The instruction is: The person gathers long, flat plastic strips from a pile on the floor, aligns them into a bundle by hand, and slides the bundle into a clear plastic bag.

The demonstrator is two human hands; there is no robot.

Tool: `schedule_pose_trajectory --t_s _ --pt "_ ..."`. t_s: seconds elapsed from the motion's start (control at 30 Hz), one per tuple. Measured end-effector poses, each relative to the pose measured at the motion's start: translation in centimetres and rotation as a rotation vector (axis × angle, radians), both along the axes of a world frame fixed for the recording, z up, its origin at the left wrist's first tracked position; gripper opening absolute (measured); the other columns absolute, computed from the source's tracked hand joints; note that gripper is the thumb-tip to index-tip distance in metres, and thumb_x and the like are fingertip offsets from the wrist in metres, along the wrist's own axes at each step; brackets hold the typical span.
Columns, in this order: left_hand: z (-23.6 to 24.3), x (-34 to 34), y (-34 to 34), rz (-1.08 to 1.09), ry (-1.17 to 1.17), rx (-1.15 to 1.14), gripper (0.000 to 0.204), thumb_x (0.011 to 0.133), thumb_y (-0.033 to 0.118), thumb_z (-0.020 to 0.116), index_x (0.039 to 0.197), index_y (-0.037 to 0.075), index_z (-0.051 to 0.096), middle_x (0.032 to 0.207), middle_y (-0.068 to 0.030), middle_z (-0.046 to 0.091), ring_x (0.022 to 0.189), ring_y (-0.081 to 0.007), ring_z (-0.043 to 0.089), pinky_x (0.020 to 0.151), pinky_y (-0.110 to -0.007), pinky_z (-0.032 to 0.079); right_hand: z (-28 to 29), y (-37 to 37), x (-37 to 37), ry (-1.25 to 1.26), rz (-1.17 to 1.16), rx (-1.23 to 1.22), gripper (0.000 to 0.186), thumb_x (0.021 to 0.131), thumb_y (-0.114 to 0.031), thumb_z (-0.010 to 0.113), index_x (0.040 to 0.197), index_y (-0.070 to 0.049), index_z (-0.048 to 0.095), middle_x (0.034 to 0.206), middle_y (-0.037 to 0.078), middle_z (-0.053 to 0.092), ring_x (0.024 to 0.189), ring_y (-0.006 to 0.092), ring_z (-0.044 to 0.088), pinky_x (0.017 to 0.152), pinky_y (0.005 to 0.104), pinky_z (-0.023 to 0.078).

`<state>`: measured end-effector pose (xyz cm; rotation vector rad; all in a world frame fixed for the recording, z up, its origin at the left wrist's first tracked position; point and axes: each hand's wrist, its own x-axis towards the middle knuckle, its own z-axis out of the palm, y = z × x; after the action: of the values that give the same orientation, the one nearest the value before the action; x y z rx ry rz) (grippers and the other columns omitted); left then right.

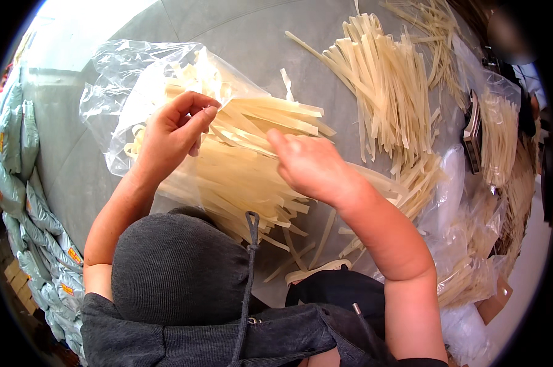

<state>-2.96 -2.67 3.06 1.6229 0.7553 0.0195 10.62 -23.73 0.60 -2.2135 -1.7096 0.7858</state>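
Observation:
A clear plastic bag (120,79) lies on the grey floor in front of me, partly filled with long, flat, pale strips that look like dried noodles (227,174). Their ends stick out of its mouth toward the right. My left hand (178,128) pinches the bag's edge between thumb and fingertips, above the strips. Against the strips' right side is my right hand (307,162), slightly blurred, its fingers curled in. What lies under those fingers is hidden.
A large heap of loose strips (386,85) spreads at the far right. Filled clear bags (500,131) stand along the right side, near a dark-edged tool or device (472,131). Silvery sealed packages (44,214) are stacked at the left. A grey floor (227,21) runs beneath.

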Motion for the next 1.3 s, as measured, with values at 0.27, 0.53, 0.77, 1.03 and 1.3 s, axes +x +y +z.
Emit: schedule_pose_trajectory --t_s 0.27,0.53,0.77,1.03,1.3 --pt "1.7 -0.3 -1.0 -0.145 -0.135 0.450 0.012 0.086 0.003 0.064 0.097 0.003 0.065 0.076 -0.0034 0.060 0.061 -0.0101 0.054 0.059 -0.023 0.046 -4.9 10.4 -5.7 0.078 -0.126 0.300 0.018 0.083 -0.008 0.056 0.100 -0.003 0.060 0.088 0.014 0.067 0.084 0.0303 0.067 0.071 0.0385 0.054" --pt "-2.6 1.2 -0.6 -0.336 -0.090 0.798 0.022 0.087 0.009 0.065 0.109 0.010 0.068 0.113 -0.0089 0.060 0.100 -0.0238 0.059 0.080 -0.035 0.050 -4.3 6.5 -5.5 -0.007 -0.209 0.273 0.067 0.079 -0.034 0.072 0.128 0.006 0.049 0.135 0.027 0.046 0.135 0.0363 0.037 0.118 0.0455 0.020" --pt "-8.0 -0.8 0.0 -0.803 0.299 0.958 0.053 0.095 0.036 0.055 0.143 0.018 0.045 0.156 -0.0086 0.029 0.145 -0.0323 0.022 0.117 -0.045 0.021 -1.6 -14.6 3.5 0.179 -0.508 0.074 0.056 0.086 -0.032 0.065 0.129 0.000 0.052 0.135 0.020 0.051 0.120 0.0347 0.053 0.101 0.0406 0.044" --pt "1.4 10.0 -6.5 -0.903 -0.056 0.615 0.028 0.091 0.010 0.061 0.119 0.005 0.060 0.125 -0.0125 0.057 0.113 -0.0313 0.057 0.095 -0.041 0.046 -6.3 -47.8 8.9 0.165 -1.443 -0.468 0.063 0.082 -0.042 0.067 0.131 -0.004 0.055 0.128 0.020 0.060 0.119 0.0330 0.057 0.102 0.0377 0.044" --pt "-8.4 16.0 -28.6 -1.039 0.184 0.068 0.042 0.093 0.023 0.062 0.130 0.004 0.058 0.125 -0.0113 0.062 0.115 -0.0216 0.059 0.097 -0.033 0.046 -14.7 -54.8 6.8 0.280 -1.659 -0.159 0.076 0.080 -0.050 0.068 0.134 0.000 0.050 0.133 0.020 0.056 0.122 0.0318 0.054 0.102 0.0391 0.043"
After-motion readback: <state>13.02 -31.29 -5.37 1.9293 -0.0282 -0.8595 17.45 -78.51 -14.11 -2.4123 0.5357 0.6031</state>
